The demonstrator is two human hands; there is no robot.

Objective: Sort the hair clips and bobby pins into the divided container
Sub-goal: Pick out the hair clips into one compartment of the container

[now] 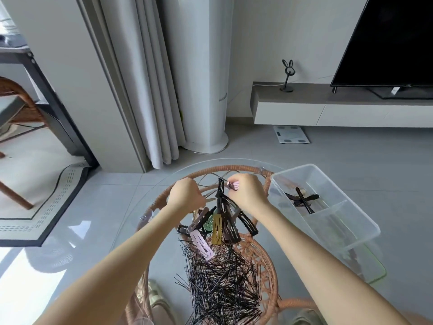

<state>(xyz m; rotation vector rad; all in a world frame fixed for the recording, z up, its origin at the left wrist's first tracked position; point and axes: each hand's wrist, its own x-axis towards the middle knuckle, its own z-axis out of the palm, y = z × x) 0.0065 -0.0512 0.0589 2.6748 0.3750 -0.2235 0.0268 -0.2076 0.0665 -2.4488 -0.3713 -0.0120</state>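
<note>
A heap of hair clips (222, 221), black, gold, green and pink, lies on the round glass table (131, 221). Nearer me spreads a big pile of black bobby pins (222, 282). My left hand (186, 195) is closed at the far left of the clips, seemingly on a thin clip. My right hand (246, 192) is closed at their far end, pinching a pink clip (234, 184) beside an upright black clip (220, 191). The clear divided container (351, 214) stands at the right, with a few dark clips (303, 199) in its far compartment.
The glass top rests on a woven rattan frame (262, 259). Beyond the table stand a white column unit (203, 90), grey curtains (150, 90), a low TV bench (328, 106) with a television (389, 43), and a scale (291, 134) on the floor.
</note>
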